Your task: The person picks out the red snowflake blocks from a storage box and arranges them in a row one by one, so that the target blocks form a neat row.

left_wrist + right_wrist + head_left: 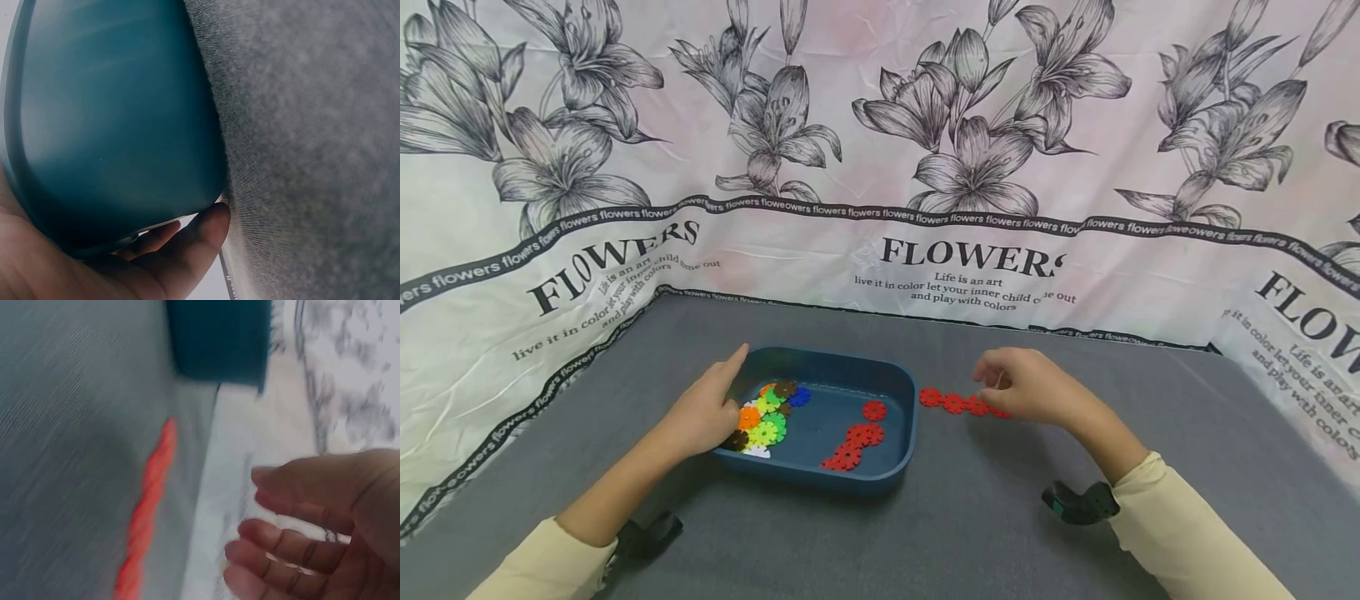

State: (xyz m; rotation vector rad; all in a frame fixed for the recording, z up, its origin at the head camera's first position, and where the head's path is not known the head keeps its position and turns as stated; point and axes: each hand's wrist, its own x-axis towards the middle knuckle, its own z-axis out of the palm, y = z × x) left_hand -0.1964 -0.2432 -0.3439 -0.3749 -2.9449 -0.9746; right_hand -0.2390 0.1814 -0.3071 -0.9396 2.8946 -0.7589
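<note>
My left hand [703, 417] holds the left end of a dark blue plastic tray [912, 433]. In the left wrist view its fingers [194, 247] lie against the outer wall of the tray [119, 125]. Inside, mixed notched plastic discs [763, 432] are heaped at the left, and several red ones [857, 437] lie at the right. My right hand [1026, 385] hovers over the right end of a row of joined red notched discs [953, 403]. Its fingers are loosely bent with nothing between them, apart from the red row [147, 506] in the right wrist view.
A grey cloth [970, 517] covers the table. Behind it hangs a white fabric backdrop [820, 267] printed with flowers and lettering. Each wrist wears a dark camera strap, such as the right one [1081, 502]. The red row lies just right of the tray.
</note>
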